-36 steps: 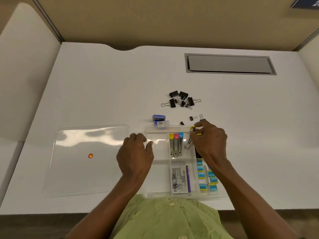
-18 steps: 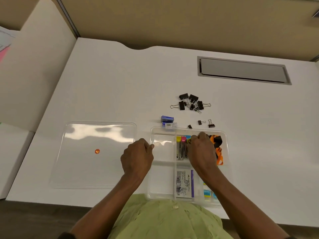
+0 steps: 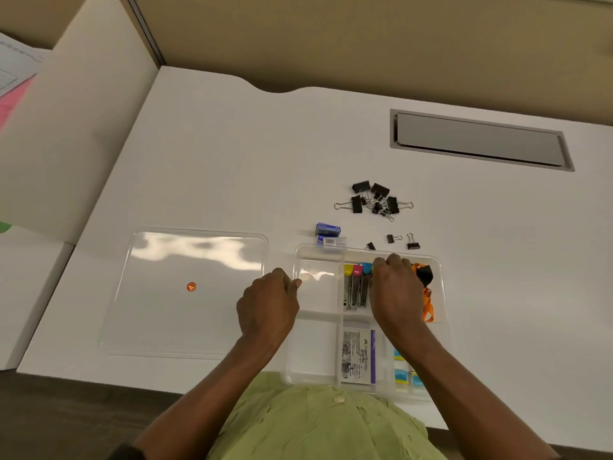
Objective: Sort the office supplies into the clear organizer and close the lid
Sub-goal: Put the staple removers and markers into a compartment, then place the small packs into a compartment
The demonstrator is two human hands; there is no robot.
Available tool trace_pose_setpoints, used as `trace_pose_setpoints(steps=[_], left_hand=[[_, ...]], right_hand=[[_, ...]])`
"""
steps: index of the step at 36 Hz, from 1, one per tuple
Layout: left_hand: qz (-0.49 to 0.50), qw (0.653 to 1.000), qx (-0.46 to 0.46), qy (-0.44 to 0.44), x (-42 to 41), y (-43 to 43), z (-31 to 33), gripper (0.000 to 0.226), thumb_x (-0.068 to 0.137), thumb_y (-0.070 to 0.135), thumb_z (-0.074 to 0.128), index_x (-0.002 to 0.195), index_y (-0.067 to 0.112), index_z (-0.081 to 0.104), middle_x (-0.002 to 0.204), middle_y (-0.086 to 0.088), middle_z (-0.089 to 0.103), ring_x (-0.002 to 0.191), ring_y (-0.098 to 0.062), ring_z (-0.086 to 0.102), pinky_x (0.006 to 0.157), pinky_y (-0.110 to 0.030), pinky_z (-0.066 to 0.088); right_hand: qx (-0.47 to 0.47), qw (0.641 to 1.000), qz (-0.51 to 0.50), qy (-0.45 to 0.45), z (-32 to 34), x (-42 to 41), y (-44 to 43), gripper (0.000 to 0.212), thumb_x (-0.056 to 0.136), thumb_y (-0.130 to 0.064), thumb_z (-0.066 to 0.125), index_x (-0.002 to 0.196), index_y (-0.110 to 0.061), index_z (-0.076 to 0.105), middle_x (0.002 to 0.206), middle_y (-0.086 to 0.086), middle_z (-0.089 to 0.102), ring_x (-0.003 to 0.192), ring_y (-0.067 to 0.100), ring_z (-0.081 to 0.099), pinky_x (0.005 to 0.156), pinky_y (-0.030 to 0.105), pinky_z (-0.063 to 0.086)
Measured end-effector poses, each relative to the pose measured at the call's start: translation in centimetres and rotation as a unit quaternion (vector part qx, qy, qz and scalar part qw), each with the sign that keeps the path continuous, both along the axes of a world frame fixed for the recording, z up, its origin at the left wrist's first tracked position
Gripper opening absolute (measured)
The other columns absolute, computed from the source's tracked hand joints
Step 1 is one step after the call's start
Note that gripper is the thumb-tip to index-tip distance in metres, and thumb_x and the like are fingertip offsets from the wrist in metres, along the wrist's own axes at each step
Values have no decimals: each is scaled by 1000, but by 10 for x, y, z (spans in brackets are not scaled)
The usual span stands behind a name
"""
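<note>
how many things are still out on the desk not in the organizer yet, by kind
Binder clips, heap: about 7, tangled, exact count unclear
Binder clips, loose near organizer: 3
Blue staple boxes: 2
Clear lid: 1
Total: about 13

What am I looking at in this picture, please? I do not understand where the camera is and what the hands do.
There is no machine: a person wears a camera on the head, looking down at their own two hands. On the white desk lies a clear organizer with compartments. Its lid lies flat beside it, on the left. The left hand rests at the organizer's left edge. The right hand reaches into a far compartment, next to some coloured-capped items; its grip is hidden, so I cannot tell what it holds. Black binder clips and small blue boxes wait outside, on the desk.
</note>
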State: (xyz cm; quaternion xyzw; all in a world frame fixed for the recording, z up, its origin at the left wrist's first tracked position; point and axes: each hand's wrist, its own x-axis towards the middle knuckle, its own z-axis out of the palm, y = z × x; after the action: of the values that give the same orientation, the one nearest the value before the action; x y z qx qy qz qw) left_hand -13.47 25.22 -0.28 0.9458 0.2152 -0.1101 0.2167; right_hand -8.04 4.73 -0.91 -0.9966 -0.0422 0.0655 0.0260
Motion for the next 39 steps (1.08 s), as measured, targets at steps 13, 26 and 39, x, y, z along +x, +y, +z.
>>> trace_pose_setpoints(steps=[13, 26, 39], left_hand=[[-70, 993, 79, -54, 41, 7, 16, 43, 104, 56, 53, 102, 16, 70, 100, -2, 72, 96, -25, 69, 70, -35, 49], [-401, 915, 26, 25, 177, 10, 1, 55, 87, 16, 82, 137, 15, 59, 137, -8, 62, 121, -28, 60, 92, -33, 49], [-465, 882, 76, 5, 186, 1, -17, 33, 89, 27, 79, 116, 14, 65, 111, -9, 63, 96, -29, 63, 80, -45, 57]], right_hand=[[160, 985, 25, -64, 21, 51, -2, 18, 90, -24, 74, 102, -12, 75, 92, 4, 71, 80, 18, 65, 70, 31, 54], [100, 969, -35, 224, -25, 130, 55, 90, 60, -75, 80, 117, -10, 59, 106, 4, 67, 97, 24, 66, 79, 33, 54], [97, 977, -69, 175, -22, 133, 55, 47, 67, -36, 81, 100, -12, 57, 105, 13, 67, 101, 30, 65, 69, 30, 47]])
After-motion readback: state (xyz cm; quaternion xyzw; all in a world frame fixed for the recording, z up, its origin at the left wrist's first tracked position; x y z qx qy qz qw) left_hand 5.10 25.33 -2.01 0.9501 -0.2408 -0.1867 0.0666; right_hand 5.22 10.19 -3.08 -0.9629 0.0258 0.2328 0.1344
